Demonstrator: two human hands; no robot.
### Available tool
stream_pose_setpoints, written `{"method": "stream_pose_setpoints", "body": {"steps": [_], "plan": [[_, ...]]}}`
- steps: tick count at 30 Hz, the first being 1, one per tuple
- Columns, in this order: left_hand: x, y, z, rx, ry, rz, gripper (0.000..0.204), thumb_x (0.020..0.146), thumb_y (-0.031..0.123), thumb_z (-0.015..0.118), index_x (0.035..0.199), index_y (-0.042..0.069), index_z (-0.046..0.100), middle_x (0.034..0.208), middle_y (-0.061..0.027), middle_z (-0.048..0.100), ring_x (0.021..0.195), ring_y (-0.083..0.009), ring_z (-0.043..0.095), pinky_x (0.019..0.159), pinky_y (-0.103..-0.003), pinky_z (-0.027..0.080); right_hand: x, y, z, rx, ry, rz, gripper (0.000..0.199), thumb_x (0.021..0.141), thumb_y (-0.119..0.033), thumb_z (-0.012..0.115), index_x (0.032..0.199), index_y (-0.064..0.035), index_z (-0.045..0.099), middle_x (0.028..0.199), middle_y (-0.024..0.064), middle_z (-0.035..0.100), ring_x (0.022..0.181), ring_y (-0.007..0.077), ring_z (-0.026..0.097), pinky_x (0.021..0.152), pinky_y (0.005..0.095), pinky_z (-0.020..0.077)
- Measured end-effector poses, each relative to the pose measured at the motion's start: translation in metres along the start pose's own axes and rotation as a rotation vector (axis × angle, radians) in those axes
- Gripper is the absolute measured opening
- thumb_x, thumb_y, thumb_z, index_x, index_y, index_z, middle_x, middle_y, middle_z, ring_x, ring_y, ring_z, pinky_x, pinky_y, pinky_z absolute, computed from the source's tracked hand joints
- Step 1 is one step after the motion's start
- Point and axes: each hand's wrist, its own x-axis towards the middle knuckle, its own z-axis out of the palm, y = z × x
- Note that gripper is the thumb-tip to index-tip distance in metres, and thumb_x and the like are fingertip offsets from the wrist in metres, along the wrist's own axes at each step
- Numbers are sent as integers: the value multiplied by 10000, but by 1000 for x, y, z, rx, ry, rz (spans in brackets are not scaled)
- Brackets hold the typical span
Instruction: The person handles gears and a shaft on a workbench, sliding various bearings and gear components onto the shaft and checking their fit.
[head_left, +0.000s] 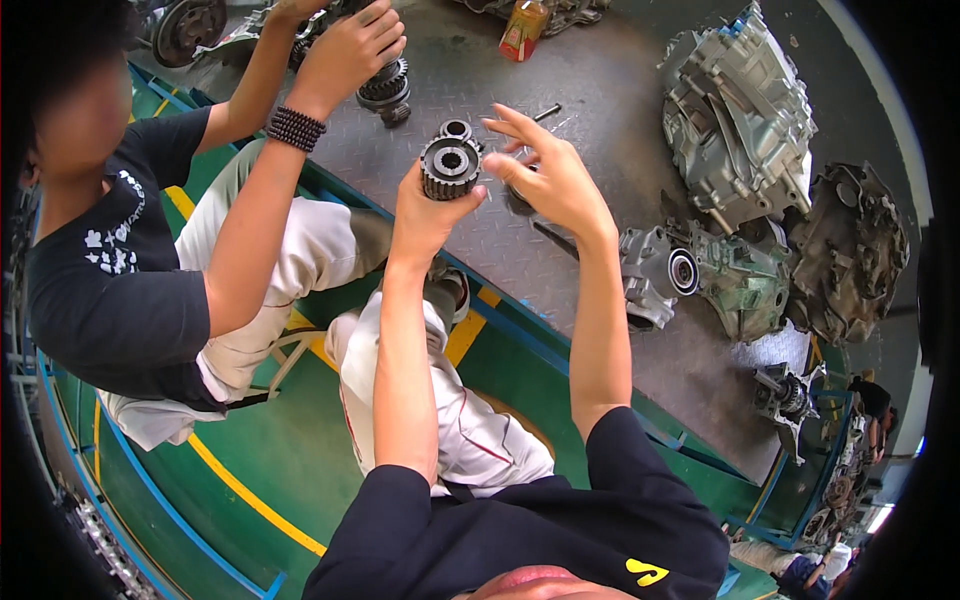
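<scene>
My left hand [425, 215] is wrapped round a toothed gear hub [452, 168] and holds it up over the table's near edge. The hub's splined center hole faces up toward me. A small metal ring [456, 129] shows just past its far side; whether they touch I cannot tell. To the right of the hub, my right hand [550, 180] hovers with its fingers spread and nothing in them. Partly hidden beneath that hand lies a dark round part [519, 203]. A thin metal rod [547, 112] rests on the table beyond the fingers, and a dark bar [554, 240] lies by my right wrist.
At my left a seated person [150, 260] handles a gear shaft [384, 92]. The metal table [600, 90] bears a bottle [522, 30], a large silver gearbox housing [740, 115], a greenish casing [740, 275] and a dark housing [850, 250]. Blue rails [560, 350] run along its edge.
</scene>
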Motion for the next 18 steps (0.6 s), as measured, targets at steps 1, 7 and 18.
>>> {"method": "stream_pose_setpoints", "body": {"steps": [1, 7, 18], "plan": [[-1, -2, 1, -53, 13, -56, 481, 783, 37, 875, 1222, 25, 678, 1107, -4, 723, 988, -90, 647, 893, -280, 535, -3, 15, -1, -196, 40, 16, 722, 858, -289, 825, 1487, -48, 565, 1376, 157, 686, 1266, 348, 587, 1073, 441, 493], [1, -2, 6, -107, -12, 28, 387, 812, 16, 872, 1153, 44, 691, 1046, 35, 697, 951, -72, 622, 872, -257, 514, -16, 77, 16, -803, 24, 236, 705, 805, -285, 843, 1454, -123, 621, 1432, 180, 628, 1365, 368, 539, 1173, 531, 380], [5, -3, 1, -85, 28, -25, 421, 798, 2, 851, 1181, 35, 680, 1021, 29, 706, 941, -71, 631, 848, -257, 518, -5, 26, 6, 1057, 0, 89, 635, 1055, -462, 442, 1342, 64, 651, 1403, 192, 659, 1139, 296, 686, 902, 366, 540]]}}
